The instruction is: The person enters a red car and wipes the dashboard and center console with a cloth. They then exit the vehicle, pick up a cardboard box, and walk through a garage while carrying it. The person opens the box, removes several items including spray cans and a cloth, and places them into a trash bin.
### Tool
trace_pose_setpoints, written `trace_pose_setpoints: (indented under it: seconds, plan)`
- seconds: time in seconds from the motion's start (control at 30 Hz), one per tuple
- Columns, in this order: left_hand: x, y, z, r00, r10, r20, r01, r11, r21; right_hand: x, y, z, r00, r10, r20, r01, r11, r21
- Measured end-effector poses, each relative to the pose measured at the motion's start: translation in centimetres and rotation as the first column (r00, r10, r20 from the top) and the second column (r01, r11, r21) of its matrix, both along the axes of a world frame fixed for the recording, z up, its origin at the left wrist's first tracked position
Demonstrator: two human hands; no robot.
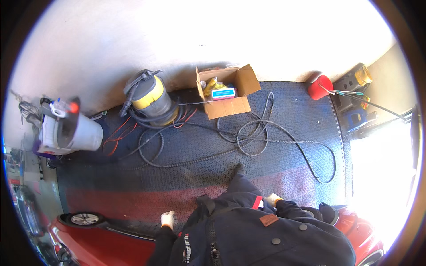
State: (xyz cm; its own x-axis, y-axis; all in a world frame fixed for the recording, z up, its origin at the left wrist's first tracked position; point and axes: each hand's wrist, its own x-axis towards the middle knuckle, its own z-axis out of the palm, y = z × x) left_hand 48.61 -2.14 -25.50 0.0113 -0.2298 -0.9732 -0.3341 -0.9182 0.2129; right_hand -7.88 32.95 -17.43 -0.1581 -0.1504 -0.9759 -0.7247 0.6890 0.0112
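My left hand (168, 219), in a white glove, hangs at my left side beside the red car. Its fingers are loosely bent and no object shows in them. My right hand (273, 199), also gloved, is at my right side against my dark jacket (239, 230). Its fingers are mostly hidden, so I cannot tell whether they hold anything. Next to it a red strip (257, 202) with a white edge shows at the jacket; what it belongs to is unclear. One dark shoe (240, 168) points forward on the floor mat (199, 177).
A black hose (266, 122) lies in loops across the mat. Along the wall stand a grey-yellow vacuum cleaner (153, 99), an open cardboard box (228, 108) holding packages, and a red bucket (320, 88). A grey machine (88, 133) is at left. The red car (102, 244) is close behind me.
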Motion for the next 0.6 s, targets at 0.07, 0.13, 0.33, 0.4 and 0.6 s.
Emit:
trace_pose_setpoints:
  seconds: [0.07, 0.13, 0.33, 0.4, 0.6]
  plan:
    - [-5.2, -0.7, -0.4, 0.996, -0.088, -0.028, 0.09, 0.993, 0.071, -1.4, -2.4, -0.6, 0.972, -0.234, 0.027, 0.23, 0.921, -0.313]
    - [-10.2, -1.9, -0.4, 0.994, -0.101, -0.043, 0.107, 0.979, 0.171, -3.4, -4.0, -0.2, 0.919, -0.395, 0.006, 0.377, 0.872, -0.313]
    - [-22.6, -8.3, -0.7, 0.817, -0.574, 0.056, 0.557, 0.76, -0.334, -12.7, -1.8, 4.3, 0.277, -0.959, -0.059, 0.935, 0.284, -0.211]
    - [-25.7, -11.3, -2.6, 0.911, -0.413, -0.007, 0.406, 0.897, -0.174, -16.3, -1.0, 4.8, 0.35, -0.902, -0.253, 0.89, 0.405, -0.211]
    - [-30.3, -19.0, -13.1, 0.881, -0.462, -0.103, 0.429, 0.872, -0.237, -24.5, -5.6, 4.1, 0.342, -0.888, -0.307, 0.824, 0.44, -0.358]
